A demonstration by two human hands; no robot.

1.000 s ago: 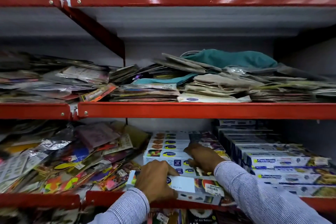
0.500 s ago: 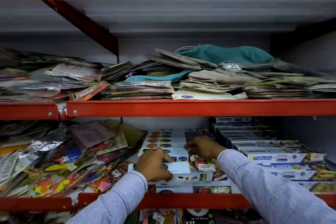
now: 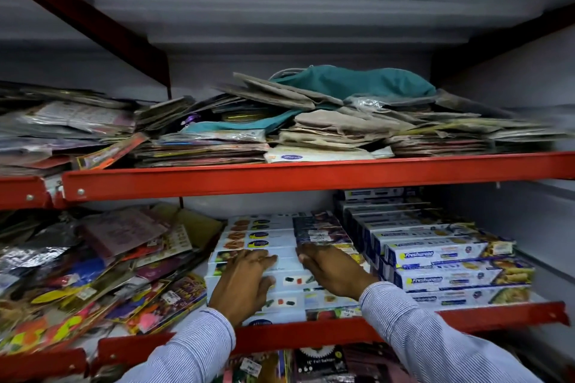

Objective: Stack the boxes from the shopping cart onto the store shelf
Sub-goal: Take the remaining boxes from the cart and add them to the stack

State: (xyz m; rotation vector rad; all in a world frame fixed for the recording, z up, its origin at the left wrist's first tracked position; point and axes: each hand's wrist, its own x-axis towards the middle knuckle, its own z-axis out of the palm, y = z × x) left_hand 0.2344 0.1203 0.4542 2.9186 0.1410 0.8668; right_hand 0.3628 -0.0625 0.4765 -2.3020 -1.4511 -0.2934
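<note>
On the lower store shelf (image 3: 404,328), both hands lie flat on a stack of long, narrow foil or wrap boxes (image 3: 289,281): the left hand (image 3: 245,281) is spread palm-down over the left part of the upper boxes, and the right hand (image 3: 334,270) rests with fingers extended over the right part, its fingertips near the far row. Neither hand grips anything; they press and square the boxes. These cartons look light, stiff along their length and somewhat slick on the printed faces, so they would likely slide readily over each other; I judge the safest hold is at the two ends or along the long edges, with flat pressure on top to align them, since a pinch in the middle could dent the thin card. A second block of Freshwrapp boxes (image 3: 451,258) stands just beside to the right, and loose colourful packets (image 3: 93,274) crowd the left. Compared with a second ago, the box that the left hand held at the shelf's front lip now lies on the stack, the hands have opened from gripping to flat pressing, and the view has moved closer. The shopping cart is out of view.
</note>
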